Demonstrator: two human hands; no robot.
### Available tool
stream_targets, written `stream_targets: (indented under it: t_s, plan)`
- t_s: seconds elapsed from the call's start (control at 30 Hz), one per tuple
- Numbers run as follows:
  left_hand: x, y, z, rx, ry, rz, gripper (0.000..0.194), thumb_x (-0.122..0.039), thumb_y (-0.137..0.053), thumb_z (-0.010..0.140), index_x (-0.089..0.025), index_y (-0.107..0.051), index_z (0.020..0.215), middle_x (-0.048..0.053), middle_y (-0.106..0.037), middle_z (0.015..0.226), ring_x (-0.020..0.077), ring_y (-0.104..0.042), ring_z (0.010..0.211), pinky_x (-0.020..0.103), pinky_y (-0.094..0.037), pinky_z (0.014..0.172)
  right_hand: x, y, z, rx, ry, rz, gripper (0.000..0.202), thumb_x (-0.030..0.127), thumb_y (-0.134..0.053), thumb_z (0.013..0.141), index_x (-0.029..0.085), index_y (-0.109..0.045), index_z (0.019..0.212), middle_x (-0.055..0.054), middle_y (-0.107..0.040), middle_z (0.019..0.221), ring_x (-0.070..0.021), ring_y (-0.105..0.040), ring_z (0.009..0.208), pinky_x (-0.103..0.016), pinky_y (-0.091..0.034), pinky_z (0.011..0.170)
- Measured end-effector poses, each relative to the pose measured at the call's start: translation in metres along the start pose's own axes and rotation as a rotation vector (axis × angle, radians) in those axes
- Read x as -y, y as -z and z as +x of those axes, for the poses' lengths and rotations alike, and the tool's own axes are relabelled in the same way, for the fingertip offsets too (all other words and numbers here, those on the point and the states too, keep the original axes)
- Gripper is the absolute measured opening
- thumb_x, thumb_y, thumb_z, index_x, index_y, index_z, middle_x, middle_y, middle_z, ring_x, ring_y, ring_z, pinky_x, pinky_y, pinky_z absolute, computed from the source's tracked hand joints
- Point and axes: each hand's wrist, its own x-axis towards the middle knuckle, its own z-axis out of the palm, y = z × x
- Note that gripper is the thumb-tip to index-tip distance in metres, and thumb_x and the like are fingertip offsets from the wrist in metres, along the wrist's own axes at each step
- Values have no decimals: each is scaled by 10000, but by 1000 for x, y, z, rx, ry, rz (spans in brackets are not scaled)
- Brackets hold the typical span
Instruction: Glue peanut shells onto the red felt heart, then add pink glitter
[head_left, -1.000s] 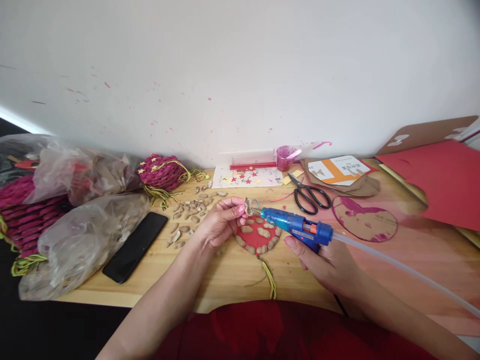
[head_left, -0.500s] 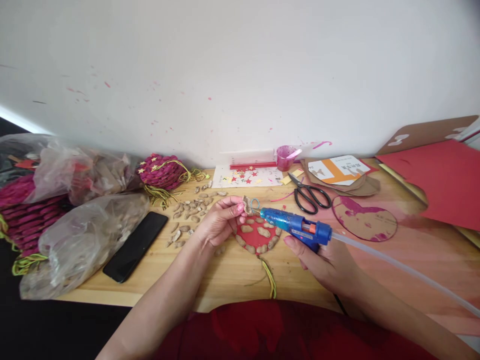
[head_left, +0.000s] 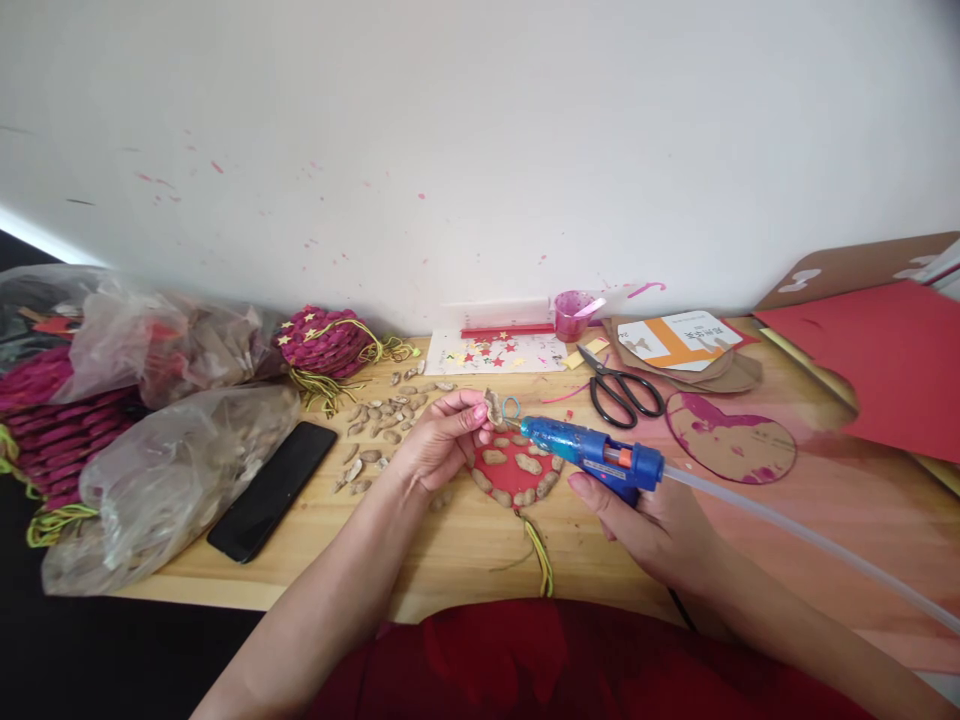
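Observation:
Between its fingertips my left hand (head_left: 444, 438) pinches a peanut shell (head_left: 493, 408) over the table. My right hand (head_left: 649, 520) is wrapped round a blue glue gun (head_left: 589, 452), whose nozzle meets or nearly meets the shell. A long clear glue stick (head_left: 810, 545) sticks out of the gun's back. Beneath them lies a red piece (head_left: 516, 478) with peanut shells along its edge and on its middle. A yellow-green tassel (head_left: 538, 560) hangs from its lower point. Its upper part is partly hidden by my left hand and the gun.
Loose peanut shells (head_left: 386, 415), a black phone (head_left: 271, 492) and plastic bags (head_left: 180, 470) lie left. Behind are paper stars (head_left: 491, 352) and a pink cup (head_left: 571, 315). Black scissors (head_left: 621, 390), cut cardboard (head_left: 731, 440) and red sheets (head_left: 900, 360) are on the right.
The view has shifted very slightly. Both hands, the shell and the glue gun keep almost the same positions.

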Motion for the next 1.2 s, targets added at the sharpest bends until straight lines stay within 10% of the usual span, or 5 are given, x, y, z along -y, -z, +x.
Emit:
stream_targets:
  t_s: [0.7, 1.2]
  plan:
    - [-11, -2, -7, -29, -113, 136, 318, -266, -979, 538, -156, -745, 723, -10, -681, 617, 75, -594, 517, 174, -505, 517, -14, 1, 5, -30, -120, 92, 345, 470, -580, 968, 223, -560, 728, 17, -546, 578, -132, -500, 500, -274, -383, 477]
    - [3, -13, -59, 146, -725, 1792, 141, -147, -595, 955, -198, -722, 990, 63, -728, 994, 185, -698, 893, 308, -556, 784, -33, -15, 15, -154, -104, 114, 159, 347, -650, 918, 202, -660, 985, -26, -692, 870, -183, -624, 750, -329, -523, 737]
